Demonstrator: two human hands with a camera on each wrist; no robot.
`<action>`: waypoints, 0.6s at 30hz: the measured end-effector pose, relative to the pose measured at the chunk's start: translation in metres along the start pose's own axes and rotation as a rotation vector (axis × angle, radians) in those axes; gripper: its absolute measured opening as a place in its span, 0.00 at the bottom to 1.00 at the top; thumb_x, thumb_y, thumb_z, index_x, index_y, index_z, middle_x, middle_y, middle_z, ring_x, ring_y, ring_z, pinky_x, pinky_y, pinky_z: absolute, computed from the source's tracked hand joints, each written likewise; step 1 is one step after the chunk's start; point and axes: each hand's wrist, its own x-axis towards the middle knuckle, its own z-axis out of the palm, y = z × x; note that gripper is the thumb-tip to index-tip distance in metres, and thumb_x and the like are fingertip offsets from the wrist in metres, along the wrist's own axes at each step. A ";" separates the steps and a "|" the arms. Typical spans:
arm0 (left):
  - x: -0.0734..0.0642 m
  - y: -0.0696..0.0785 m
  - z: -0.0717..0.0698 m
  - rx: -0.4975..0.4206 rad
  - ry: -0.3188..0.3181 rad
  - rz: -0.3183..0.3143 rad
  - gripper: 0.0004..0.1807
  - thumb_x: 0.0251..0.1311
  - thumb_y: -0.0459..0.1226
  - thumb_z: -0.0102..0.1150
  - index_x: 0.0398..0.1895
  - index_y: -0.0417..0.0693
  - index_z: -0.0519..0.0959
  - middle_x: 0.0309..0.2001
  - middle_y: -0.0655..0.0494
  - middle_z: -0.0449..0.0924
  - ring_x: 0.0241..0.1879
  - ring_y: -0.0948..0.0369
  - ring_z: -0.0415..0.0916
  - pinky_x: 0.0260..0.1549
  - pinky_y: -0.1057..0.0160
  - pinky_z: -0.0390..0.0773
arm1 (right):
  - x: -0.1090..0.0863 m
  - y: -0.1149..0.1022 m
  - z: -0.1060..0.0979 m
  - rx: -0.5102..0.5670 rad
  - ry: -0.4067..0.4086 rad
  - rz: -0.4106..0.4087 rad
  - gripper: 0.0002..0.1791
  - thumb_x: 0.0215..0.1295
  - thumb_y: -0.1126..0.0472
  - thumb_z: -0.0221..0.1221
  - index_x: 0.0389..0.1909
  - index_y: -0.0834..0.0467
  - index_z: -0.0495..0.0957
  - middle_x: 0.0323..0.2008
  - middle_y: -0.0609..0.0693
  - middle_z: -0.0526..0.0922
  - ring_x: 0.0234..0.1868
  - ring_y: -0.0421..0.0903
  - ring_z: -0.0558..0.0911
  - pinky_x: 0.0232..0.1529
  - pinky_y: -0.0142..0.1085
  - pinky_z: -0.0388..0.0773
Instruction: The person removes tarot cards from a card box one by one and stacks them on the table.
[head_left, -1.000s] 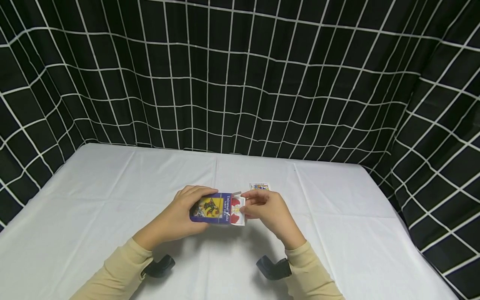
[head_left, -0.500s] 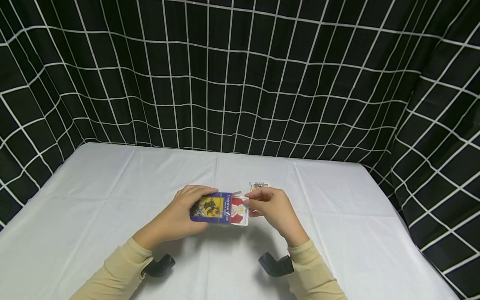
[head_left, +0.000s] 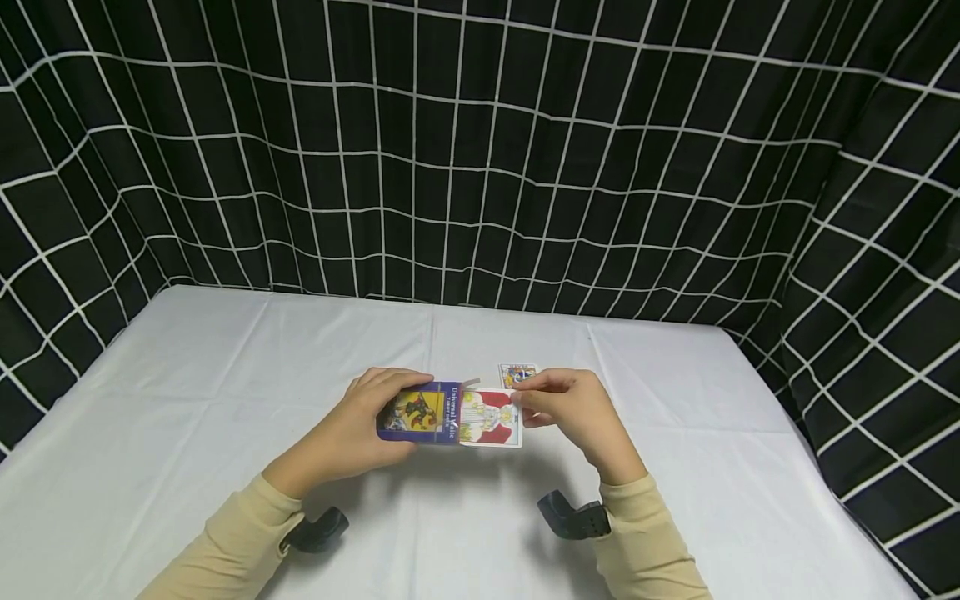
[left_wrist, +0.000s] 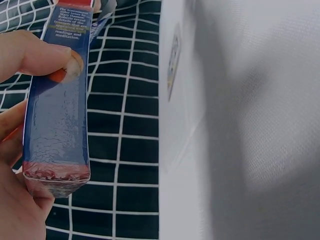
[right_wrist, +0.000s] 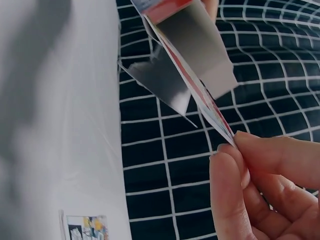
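In the head view my left hand grips a blue tarot card box with a yellow picture panel, its mouth facing right. Thumb and fingers of that hand press the box's narrow sides, as the left wrist view shows with the blue side panel. From the mouth sticks a red and white tarot card, about half its length or more out. My right hand pinches the card's outer end between thumb and fingertips. In the right wrist view the card appears nearly edge-on beside the raised flap.
Another tarot card lies on the white-clothed table, just beyond my right hand. Black curtain with a white grid surrounds the table at the back and sides. Dark curved mounts hang at both wrists.
My right hand has moved to the right, drawing the card farther out of the box. The left hand and box have stayed almost still.
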 end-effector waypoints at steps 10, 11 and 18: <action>0.000 0.000 -0.001 0.003 0.003 -0.001 0.41 0.41 0.35 0.73 0.66 0.52 0.73 0.63 0.54 0.76 0.62 0.55 0.66 0.61 0.47 0.66 | -0.003 -0.003 -0.017 -0.020 -0.009 -0.004 0.13 0.60 0.67 0.63 0.43 0.73 0.83 0.33 0.52 0.87 0.27 0.40 0.83 0.36 0.34 0.85; 0.000 0.000 -0.001 0.003 0.003 -0.001 0.41 0.41 0.35 0.73 0.66 0.52 0.73 0.63 0.55 0.76 0.62 0.55 0.66 0.62 0.47 0.66 | -0.003 -0.003 -0.018 -0.019 -0.009 -0.001 0.13 0.60 0.67 0.63 0.43 0.73 0.83 0.32 0.52 0.87 0.27 0.39 0.83 0.36 0.34 0.85; 0.000 0.001 -0.002 -0.004 0.001 -0.001 0.41 0.41 0.35 0.73 0.66 0.52 0.73 0.63 0.55 0.76 0.63 0.55 0.66 0.62 0.47 0.65 | -0.004 -0.002 -0.033 -0.022 -0.046 0.001 0.17 0.61 0.66 0.63 0.47 0.75 0.81 0.32 0.51 0.88 0.28 0.38 0.84 0.37 0.34 0.85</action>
